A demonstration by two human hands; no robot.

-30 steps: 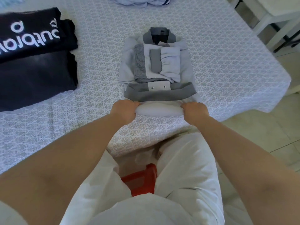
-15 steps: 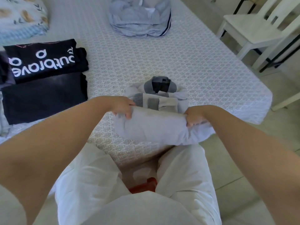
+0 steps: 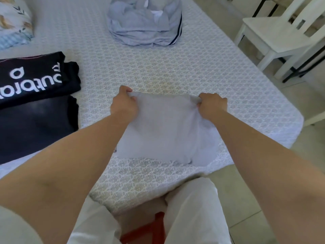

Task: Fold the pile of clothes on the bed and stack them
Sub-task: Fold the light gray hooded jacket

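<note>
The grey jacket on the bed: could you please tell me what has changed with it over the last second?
Both hands, left hand and right hand, gripped the near hem of the grey jacket and carried it away from the person, over the collar and sleeves, which are now covered. They still pinch the far corners. The black folded clothes and the unfolded grey pile stayed put.

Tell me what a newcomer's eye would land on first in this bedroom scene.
First, the two hands at centre: the left hand and right hand each pinch a far corner of a pale grey garment, folded over on the patterned bed. Next, the black top with white lettering, lying folded on dark clothes at the left edge. Then the rumpled light blue clothes at the far end of the bed.
</note>
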